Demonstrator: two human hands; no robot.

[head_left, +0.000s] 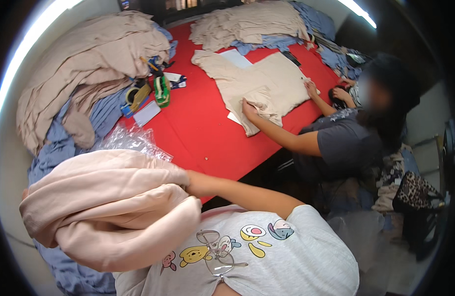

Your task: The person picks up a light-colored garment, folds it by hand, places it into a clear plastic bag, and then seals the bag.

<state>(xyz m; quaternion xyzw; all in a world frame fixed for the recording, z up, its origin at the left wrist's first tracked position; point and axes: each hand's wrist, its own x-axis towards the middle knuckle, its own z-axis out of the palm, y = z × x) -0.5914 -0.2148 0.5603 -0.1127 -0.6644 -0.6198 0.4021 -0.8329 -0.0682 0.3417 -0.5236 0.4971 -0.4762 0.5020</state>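
Note:
A bunched pale pink garment is held up in front of me at the lower left, over the table's near edge. My right hand grips its right side, the fingers hidden by the folds. Of my left hand only a sliver shows at the bundle's left edge, where it holds the cloth. Just beyond the bundle lies crinkled clear plastic. A tape dispenser with a green body stands past that.
The red table carries tall heaps of pink garments and blue garments at left. Another pale heap lies at the back. On the right, a co-worker has both hands on a cream shirt.

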